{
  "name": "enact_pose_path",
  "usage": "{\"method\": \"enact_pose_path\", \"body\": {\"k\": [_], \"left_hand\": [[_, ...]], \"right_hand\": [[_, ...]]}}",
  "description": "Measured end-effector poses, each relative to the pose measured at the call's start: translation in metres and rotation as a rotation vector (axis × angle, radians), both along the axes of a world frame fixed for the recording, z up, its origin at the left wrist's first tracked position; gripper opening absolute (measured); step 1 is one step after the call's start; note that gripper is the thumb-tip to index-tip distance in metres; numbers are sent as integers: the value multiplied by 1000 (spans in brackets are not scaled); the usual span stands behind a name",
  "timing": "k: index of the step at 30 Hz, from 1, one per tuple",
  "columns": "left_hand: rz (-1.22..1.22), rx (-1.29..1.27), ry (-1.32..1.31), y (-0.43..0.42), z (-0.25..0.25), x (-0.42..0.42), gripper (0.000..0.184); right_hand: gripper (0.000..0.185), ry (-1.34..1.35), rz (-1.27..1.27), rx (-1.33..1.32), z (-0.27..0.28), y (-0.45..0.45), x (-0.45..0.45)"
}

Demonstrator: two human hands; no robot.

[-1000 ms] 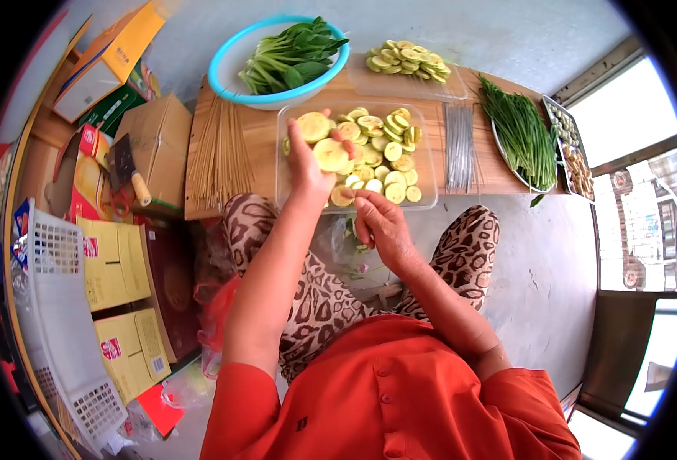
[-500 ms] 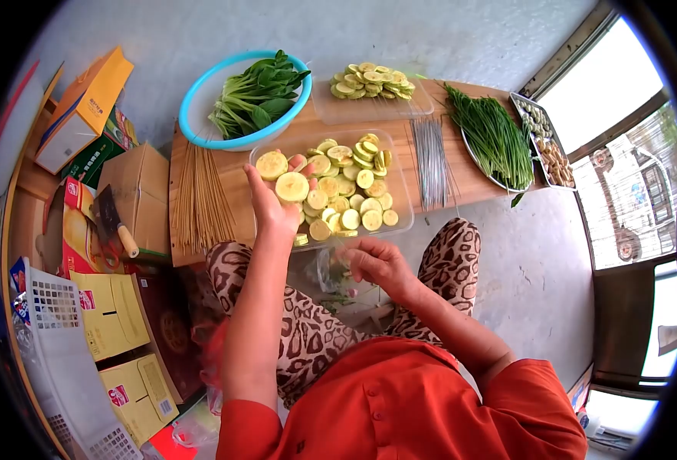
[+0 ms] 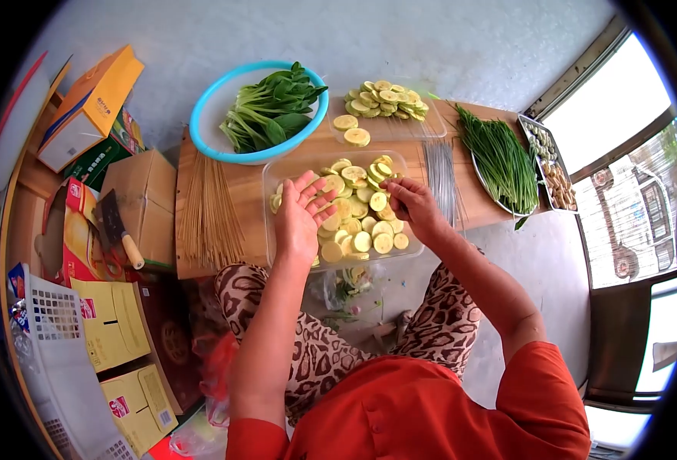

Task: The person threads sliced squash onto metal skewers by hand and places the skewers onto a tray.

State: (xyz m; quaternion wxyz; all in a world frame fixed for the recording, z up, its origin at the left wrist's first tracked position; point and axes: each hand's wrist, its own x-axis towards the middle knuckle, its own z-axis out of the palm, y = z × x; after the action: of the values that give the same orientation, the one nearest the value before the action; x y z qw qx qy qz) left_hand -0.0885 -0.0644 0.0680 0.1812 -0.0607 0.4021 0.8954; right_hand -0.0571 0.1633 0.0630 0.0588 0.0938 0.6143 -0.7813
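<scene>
My left hand (image 3: 300,218) is open, palm up and fingers apart, over the left part of a clear plastic tub (image 3: 271,249) of zucchini slices (image 3: 362,241). Nothing lies on its palm. My right hand (image 3: 415,205) is at the tub's right side, thumb and fingers pinched together; what they hold, if anything, is too small to make out. Behind the tub, a clear tray (image 3: 422,132) bears a pile of zucchini slices (image 3: 385,98), with two slices (image 3: 357,136) lying apart at its front left.
Bamboo skewers (image 3: 209,211) lie left on the wooden table (image 3: 187,264), metal skewers (image 3: 439,172) right. Around them are a blue-rimmed basin (image 3: 202,138) of leafy greens, a plate of chives (image 3: 499,165) and a tray (image 3: 570,205). A knife (image 3: 116,226) is by the boxes at left.
The two slices that were on my left hand now lie on the back tray. My right hand has moved up from the tub's front edge to its right side.
</scene>
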Motion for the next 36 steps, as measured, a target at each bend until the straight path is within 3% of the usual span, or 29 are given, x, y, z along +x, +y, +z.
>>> {"method": "enact_pose_path", "body": {"k": [15, 19, 26, 31, 36], "left_hand": [[-63, -19, 33, -4, 7, -7, 46], [-55, -57, 40, -4, 6, -8, 44], [-23, -107, 66, -1, 2, -8, 42], [-40, -104, 65, 2, -12, -8, 39], [-59, -150, 108, 6, -10, -4, 38]], "right_hand": [[16, -171, -132, 137, -63, 12, -225], [17, -248, -124, 346, -72, 6, -239], [20, -70, 49, 860, -41, 22, -170], [25, -26, -65, 1085, -39, 86, -78], [28, -266, -129, 1254, -109, 179, 1]]}}
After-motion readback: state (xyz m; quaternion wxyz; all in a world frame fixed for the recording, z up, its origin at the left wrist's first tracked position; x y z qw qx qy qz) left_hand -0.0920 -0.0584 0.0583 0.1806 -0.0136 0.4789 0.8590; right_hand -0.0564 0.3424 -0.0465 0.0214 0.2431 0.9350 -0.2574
